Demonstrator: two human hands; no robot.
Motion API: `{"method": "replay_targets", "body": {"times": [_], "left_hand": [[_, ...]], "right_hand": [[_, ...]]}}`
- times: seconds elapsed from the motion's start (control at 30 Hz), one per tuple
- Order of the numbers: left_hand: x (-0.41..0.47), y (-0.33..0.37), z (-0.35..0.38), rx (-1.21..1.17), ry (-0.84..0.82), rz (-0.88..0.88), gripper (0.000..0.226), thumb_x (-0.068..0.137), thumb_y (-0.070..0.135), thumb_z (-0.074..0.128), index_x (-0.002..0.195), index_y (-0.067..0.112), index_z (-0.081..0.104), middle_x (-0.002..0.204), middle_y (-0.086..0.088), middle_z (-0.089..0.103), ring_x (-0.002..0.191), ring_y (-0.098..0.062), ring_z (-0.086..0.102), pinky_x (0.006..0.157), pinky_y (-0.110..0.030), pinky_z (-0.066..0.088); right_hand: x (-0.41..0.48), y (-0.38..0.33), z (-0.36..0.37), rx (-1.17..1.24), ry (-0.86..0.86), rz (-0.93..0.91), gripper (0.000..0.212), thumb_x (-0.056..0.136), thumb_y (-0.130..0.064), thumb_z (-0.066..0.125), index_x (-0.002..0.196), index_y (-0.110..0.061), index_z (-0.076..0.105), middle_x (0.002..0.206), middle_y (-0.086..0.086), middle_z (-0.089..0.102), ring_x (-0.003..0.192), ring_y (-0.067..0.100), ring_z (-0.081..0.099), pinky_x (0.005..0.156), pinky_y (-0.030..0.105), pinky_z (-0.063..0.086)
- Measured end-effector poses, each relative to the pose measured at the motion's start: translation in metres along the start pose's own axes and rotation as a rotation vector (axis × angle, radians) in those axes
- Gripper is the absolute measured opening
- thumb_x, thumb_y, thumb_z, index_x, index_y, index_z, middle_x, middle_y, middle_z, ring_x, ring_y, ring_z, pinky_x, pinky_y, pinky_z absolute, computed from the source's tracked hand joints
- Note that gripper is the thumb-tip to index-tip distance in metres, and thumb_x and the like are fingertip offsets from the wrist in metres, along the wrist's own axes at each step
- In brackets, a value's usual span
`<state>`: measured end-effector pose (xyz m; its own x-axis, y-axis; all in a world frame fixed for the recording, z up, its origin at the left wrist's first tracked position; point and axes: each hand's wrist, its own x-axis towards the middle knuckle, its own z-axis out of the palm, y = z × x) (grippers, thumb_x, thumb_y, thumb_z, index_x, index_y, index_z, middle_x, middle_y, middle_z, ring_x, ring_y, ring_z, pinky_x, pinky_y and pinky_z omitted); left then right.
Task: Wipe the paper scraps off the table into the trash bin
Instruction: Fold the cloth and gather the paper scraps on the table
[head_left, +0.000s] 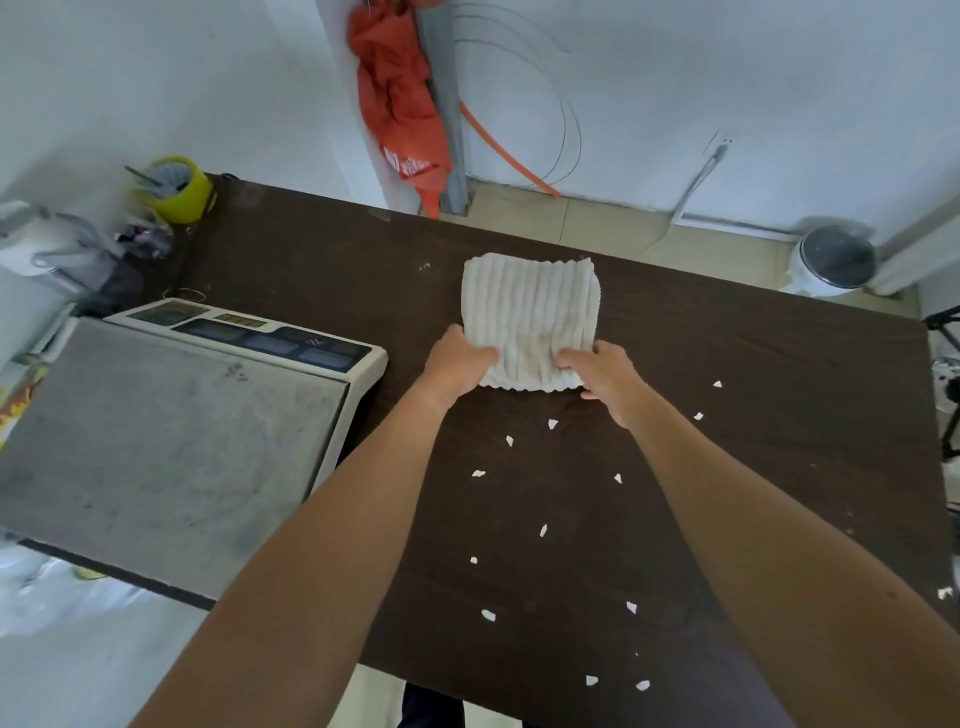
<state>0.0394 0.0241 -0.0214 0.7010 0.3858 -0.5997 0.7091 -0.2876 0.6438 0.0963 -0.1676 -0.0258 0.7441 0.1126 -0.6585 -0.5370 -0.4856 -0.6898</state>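
A folded white ribbed cloth (530, 306) lies flat on the dark brown table (322, 270). My left hand (457, 364) grips its near left corner and my right hand (605, 376) grips its near right corner. Several small white paper scraps (543, 530) are scattered over the table between my forearms and to the right, nearer to me than the cloth. A white trash bin (831, 262) with a dark liner stands on the floor beyond the table's far right corner.
A large weighing scale (171, 441) fills the table's left side. A yellow-green cup with tools (174, 189) and clutter sit at the far left. An orange garment (400, 104) hangs on the wall behind. One scrap (944, 592) lies on the floor at right.
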Motion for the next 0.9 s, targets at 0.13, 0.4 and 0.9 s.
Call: {"method": "replay_targets", "body": {"times": [0.13,0.4,0.9], "left_hand": [[0.001,-0.004,0.001,-0.148,-0.021,-0.003,0.05,0.079,0.026,0.076,0.122,0.014,0.053,0.117,-0.001,0.061,0.103,-0.016,0.061,0.076,-0.027,0.05],[-0.012,0.003,-0.012,-0.453,-0.129,-0.072,0.05,0.088,0.044,0.072,0.13,0.021,0.056,0.117,-0.001,0.069,0.1,-0.019,0.071,0.071,-0.033,0.06],[-0.044,0.011,0.018,-0.343,0.173,0.063,0.022,0.084,0.033,0.073,0.084,0.013,0.064,0.084,-0.002,0.066,0.075,-0.015,0.063,0.064,-0.028,0.051]], "right_hand": [[-0.001,0.001,0.002,-0.082,0.021,-0.103,0.037,0.077,-0.02,0.069,0.112,-0.012,0.06,0.108,0.002,0.066,0.096,0.018,0.062,0.084,0.036,0.053],[-0.013,-0.014,0.005,-0.304,0.012,-0.208,0.048,0.083,-0.023,0.067,0.125,-0.015,0.046,0.106,-0.003,0.058,0.099,0.021,0.058,0.08,0.037,0.051],[-0.039,-0.019,0.028,-0.364,0.174,-0.355,0.041,0.095,-0.046,0.046,0.118,-0.013,0.056,0.1,0.001,0.063,0.09,0.023,0.062,0.071,0.034,0.044]]}}
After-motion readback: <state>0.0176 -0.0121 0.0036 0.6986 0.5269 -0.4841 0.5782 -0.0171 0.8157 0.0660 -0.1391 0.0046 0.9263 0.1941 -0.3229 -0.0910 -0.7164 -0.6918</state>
